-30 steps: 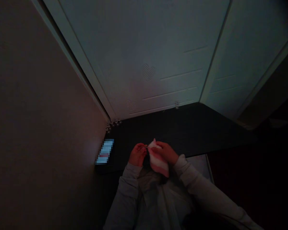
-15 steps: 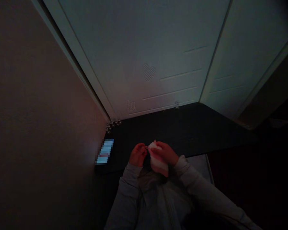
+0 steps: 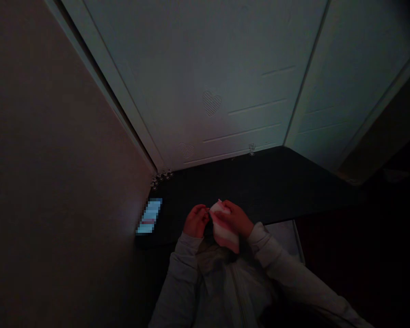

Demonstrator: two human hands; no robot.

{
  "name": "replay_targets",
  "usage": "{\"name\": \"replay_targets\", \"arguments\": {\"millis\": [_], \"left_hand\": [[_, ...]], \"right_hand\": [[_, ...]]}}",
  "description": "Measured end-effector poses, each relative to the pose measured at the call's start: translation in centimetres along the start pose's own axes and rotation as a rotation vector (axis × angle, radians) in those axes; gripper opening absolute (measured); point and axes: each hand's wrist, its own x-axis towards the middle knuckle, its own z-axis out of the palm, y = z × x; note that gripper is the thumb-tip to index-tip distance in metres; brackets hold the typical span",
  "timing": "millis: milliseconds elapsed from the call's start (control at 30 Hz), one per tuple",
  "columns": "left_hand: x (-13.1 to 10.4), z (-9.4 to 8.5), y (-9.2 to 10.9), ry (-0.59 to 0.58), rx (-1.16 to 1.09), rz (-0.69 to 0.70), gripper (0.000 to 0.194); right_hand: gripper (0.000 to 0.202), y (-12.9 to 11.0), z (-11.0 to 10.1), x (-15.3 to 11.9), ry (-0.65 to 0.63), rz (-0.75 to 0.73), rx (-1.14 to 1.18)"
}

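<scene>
My right hand (image 3: 237, 218) is closed on a pink and white striped cloth (image 3: 227, 232), which hangs down toward my lap. My left hand (image 3: 196, 221) sits just left of the cloth with its fingers pinched together. A tiny pale glint shows at its fingertips beside the cloth's edge, too small and dark to name. Both hands are over the near edge of a dark tabletop (image 3: 259, 187).
A lit, pixelated phone-like screen (image 3: 149, 217) lies at the tabletop's left end. Several small clear shiny pieces (image 3: 161, 176) cluster in the back left corner. Another clear piece (image 3: 252, 149) stands at the back by a white panel (image 3: 177, 82) with embossed hearts. A wall (image 3: 71, 182) rises at left.
My left fingers have drawn closer together in a pinch near the cloth's edge. The right hand and cloth have barely moved. The reddish light on the wall has dimmed.
</scene>
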Motion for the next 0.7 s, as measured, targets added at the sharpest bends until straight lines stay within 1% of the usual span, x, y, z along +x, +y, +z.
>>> {"name": "replay_targets", "arguments": {"millis": [233,500,633,700], "left_hand": [[0.21,-0.15,0.0,0.019,-0.009,-0.002,0.024],[0.09,-0.01,-0.07,0.011,0.006,0.001,0.022],[0.08,0.04,-0.06,-0.002,-0.001,0.01,0.02],[0.11,0.03,-0.11,-0.002,0.006,0.018,0.019]], "right_hand": [[0.024,-0.12,-0.03,-0.09,-0.089,0.032,0.052],[0.023,-0.21,-0.08,-0.17,-0.049,0.018,0.001],[0.022,-0.36,-0.07,-0.25,-0.05,0.013,0.005],[0.023,-0.24,-0.01,-0.24,-0.03,0.017,0.01]]}}
